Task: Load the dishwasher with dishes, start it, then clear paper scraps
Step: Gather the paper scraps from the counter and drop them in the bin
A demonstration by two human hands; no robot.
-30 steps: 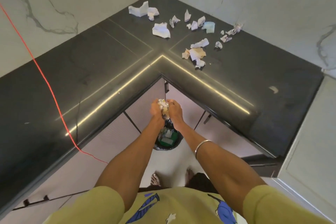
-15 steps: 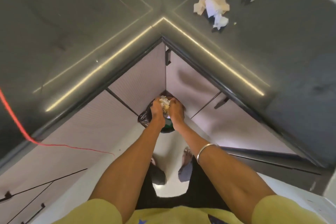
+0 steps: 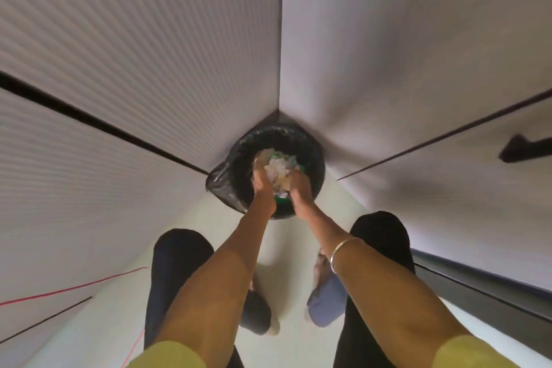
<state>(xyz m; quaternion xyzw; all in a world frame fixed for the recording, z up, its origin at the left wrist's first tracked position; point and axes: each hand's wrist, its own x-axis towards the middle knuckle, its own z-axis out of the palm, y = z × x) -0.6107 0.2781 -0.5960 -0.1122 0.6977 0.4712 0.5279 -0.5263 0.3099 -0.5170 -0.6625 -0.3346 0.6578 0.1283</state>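
Both my hands reach down into the mouth of a round bin lined with a black bag (image 3: 236, 158), which stands on the floor in the corner where two cabinet fronts meet. My left hand (image 3: 261, 181) and my right hand (image 3: 298, 187) cup a wad of crumpled paper scraps (image 3: 279, 172) between them, just above the rubbish inside the bin. The fingers of both hands curl round the wad. The image is blurred around the hands.
Pale ribbed cabinet fronts (image 3: 149, 54) rise on the left and smooth ones (image 3: 403, 54) on the right, with dark handles (image 3: 522, 149). A red cord (image 3: 74, 288) crosses the lower left. My legs and slippered feet (image 3: 325, 305) stand on the light floor behind the bin.
My hands have dropped with the paper wad from counter height down into the bin's mouth. The view has tilted down, so the counter and its remaining scraps have left the frame.
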